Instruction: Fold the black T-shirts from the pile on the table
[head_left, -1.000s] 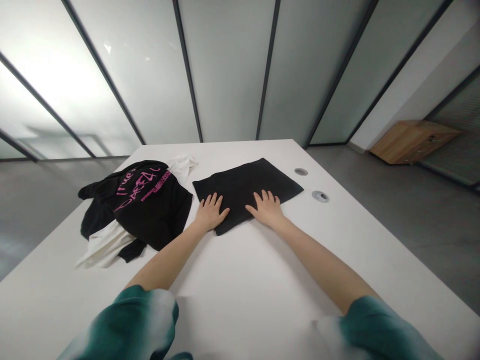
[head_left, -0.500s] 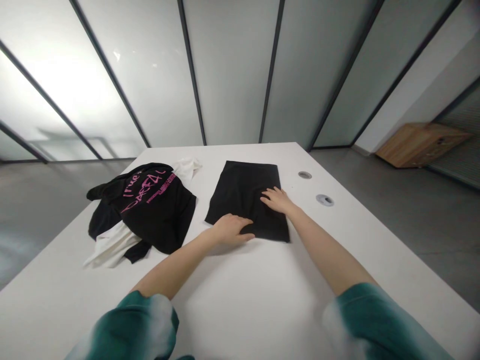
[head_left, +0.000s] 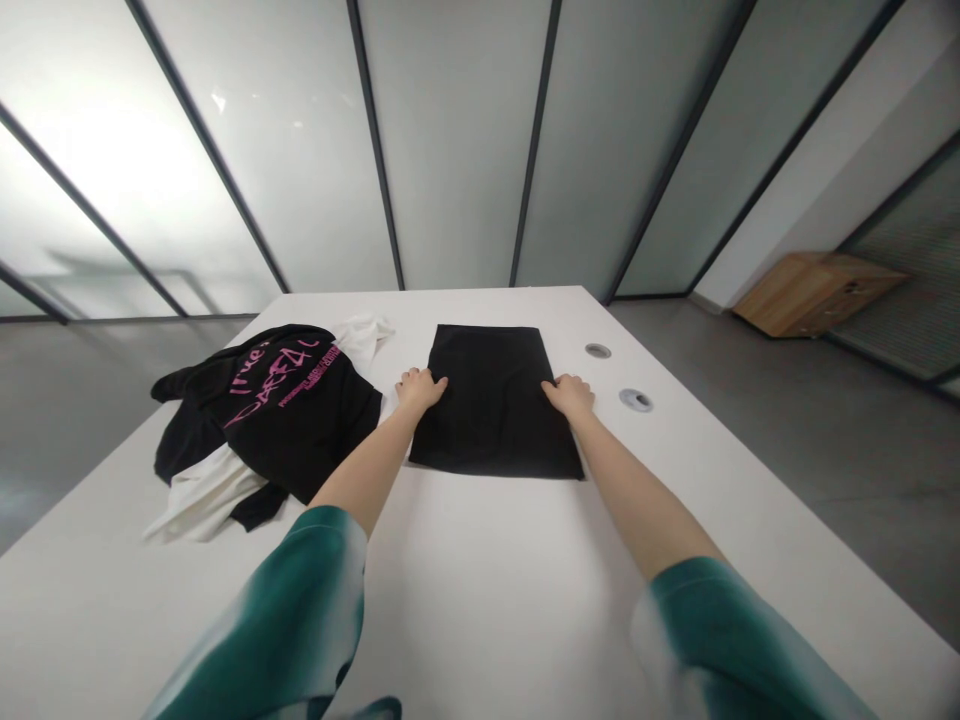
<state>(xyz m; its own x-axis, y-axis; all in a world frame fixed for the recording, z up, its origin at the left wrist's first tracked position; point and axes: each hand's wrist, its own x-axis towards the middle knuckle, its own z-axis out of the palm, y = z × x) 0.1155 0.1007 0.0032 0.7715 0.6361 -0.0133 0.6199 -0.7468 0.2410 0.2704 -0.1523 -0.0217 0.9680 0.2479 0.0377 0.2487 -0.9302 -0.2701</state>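
Observation:
A folded black garment (head_left: 491, 410) lies flat on the white table in a neat, near-rectangular shape. At its left edge is my left hand (head_left: 421, 389), thumb on top and fingers curled at the side. My right hand (head_left: 571, 394) grips the opposite edge the same way, its thumb resting on the fabric. Both hands are closed on the cloth; the undersides of the fingers are hidden.
Left on the white table (head_left: 480, 570) is a loose heap with a black shirt with pink lettering (head_left: 300, 410) and a white garment (head_left: 206, 495). Two round cable grommets (head_left: 636, 400) sit at the right. A wooden cabinet (head_left: 810, 290) stands on the floor beyond.
My left hand has moved from the near edge up to the garment's left side. My right hand has shifted from its top to the right edge. The garment now lies straighter and smoother.

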